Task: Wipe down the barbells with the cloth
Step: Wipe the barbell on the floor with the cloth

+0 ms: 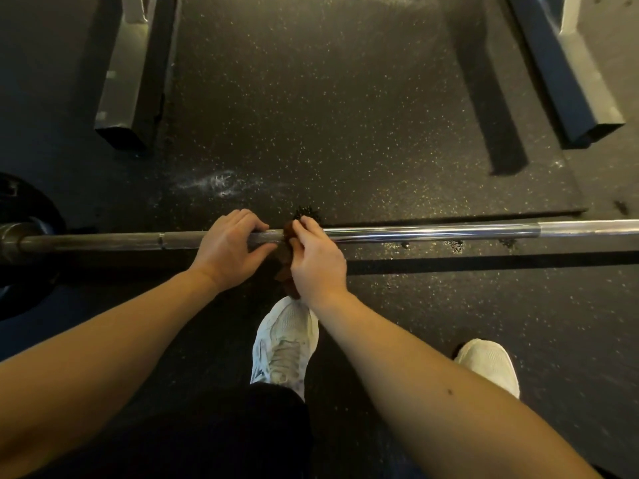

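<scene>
The right hand (318, 261) pinched the cloth (284, 262) against the barbell (432, 232), lying left to right; the left hand (228, 252) gripped it just beside.

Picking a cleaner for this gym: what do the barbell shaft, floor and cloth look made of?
The barbell shaft: metal, likely chromed steel; bright mirror highlight on the right, duller and darker on the left. The floor: probably rubber matting, matte black with pale flecks. The cloth: soft brown fabric, crumpled; weave too dark to tell.

Head cam, wide-angle, looks steeply down, close over barbell (432, 231) & floor (345, 115).
</scene>
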The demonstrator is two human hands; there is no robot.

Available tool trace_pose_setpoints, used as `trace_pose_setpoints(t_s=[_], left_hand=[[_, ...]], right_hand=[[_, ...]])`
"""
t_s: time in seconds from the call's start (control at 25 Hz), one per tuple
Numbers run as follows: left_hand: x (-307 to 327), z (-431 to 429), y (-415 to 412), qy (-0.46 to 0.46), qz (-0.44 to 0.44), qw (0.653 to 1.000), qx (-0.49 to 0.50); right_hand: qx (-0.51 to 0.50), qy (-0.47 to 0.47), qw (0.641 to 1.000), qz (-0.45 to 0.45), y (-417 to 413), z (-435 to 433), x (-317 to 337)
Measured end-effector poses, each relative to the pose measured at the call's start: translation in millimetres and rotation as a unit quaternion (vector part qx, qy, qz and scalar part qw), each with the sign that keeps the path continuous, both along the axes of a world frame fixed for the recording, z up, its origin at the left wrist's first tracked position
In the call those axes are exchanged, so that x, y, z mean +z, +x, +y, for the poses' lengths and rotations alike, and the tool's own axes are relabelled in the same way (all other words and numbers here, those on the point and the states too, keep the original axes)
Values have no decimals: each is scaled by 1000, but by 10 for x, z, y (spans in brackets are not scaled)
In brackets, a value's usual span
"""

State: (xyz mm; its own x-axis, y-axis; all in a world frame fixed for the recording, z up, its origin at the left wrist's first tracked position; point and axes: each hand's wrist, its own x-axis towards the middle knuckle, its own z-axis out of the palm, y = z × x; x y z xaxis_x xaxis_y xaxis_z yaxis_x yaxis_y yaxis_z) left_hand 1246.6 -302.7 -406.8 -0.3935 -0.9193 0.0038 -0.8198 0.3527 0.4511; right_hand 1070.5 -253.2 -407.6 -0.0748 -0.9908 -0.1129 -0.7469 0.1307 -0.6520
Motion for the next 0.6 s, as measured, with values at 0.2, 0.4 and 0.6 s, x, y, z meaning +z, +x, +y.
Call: trace_pose_setpoints(t_s=[0.2, 0.4, 0.6], left_hand=[[115, 41, -203, -18, -2, 1000, -17], [156, 39, -483, -14, -41, 998, -41], [139, 105, -668, -13, -46, 999, -19]], right_hand=[[-27, -13, 998, 50, -970, 96, -13], [-221, 33, 973, 58, -2222, 173, 208], [-322, 25, 947, -4, -1623, 130, 229]])
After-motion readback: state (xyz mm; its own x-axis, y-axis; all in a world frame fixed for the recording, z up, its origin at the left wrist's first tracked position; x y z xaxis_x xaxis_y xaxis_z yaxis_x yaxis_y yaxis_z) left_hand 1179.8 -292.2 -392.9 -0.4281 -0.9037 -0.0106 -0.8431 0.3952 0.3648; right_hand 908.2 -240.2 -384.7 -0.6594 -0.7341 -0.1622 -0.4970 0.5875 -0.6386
